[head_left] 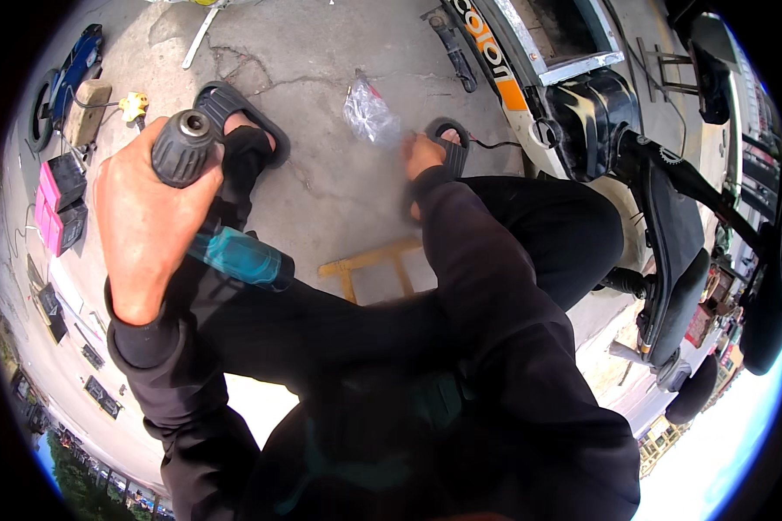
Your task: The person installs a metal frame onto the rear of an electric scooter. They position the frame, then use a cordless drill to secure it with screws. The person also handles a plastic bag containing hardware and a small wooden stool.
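My left hand (143,208) is wrapped round a cordless drill (250,259) with a teal body. Its black chuck (181,149) points up and away from me, with no bit visible in the opening. Lower down and to the right, my right hand (425,156) has its fingers curled in beside my right sandal (454,139). Just past those fingers a crumpled clear plastic bag (369,113) lies on the concrete. The fingertips are slightly blurred, and whether they touch the bag's edge I cannot tell.
A two-wheeler with a black seat (679,300) and an open metal-edged box (573,65) stands close on my right. A yellow frame (369,260) shows between my legs. On the left are a pink and black case (52,208), a yellow plug (134,106) and a blue object (80,65).
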{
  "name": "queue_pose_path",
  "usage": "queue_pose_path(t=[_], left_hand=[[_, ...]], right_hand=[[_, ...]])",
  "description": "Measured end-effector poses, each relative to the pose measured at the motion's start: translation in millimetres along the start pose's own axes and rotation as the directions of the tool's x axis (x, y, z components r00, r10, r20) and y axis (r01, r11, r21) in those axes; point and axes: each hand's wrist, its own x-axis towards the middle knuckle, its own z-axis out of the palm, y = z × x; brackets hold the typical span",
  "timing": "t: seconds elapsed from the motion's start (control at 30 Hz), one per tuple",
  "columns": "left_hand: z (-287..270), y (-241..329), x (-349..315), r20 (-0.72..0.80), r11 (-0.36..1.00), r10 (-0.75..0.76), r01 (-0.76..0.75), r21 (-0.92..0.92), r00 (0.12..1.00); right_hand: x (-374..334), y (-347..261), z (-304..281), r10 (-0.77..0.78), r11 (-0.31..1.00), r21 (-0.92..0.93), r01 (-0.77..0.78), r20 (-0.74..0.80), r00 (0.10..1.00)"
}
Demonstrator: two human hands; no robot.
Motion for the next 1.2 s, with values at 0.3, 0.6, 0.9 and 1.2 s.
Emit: queue_pose_path(t=[0.3, 0.6, 0.9, 1.2], left_hand=[[26, -17, 9, 0.160, 0.993, -0.114, 0.107, 0.051, 0.981], [31, -23, 14, 0.228, 0.988, -0.153, 0.148, 0.037, 0.962], [29, -16, 17, 0.228, 0.986, -0.167, 0.159, 0.052, 0.959], [23, -34, 5, 0.144, 0.993, -0.119, 0.119, 0.005, 0.982]], right_hand=[[9, 42, 75, -0.477, 0.652, -0.596, 0.469, 0.159, 0.865], [0, 81, 129, -0.414, 0.430, -0.644, 0.633, 0.482, 0.772], [22, 97, 76, -0.444, 0.692, -0.597, 0.405, 0.089, 0.891], [18, 69, 68, -0.744, 0.395, -0.800, 0.451, 0.009, 0.668]])
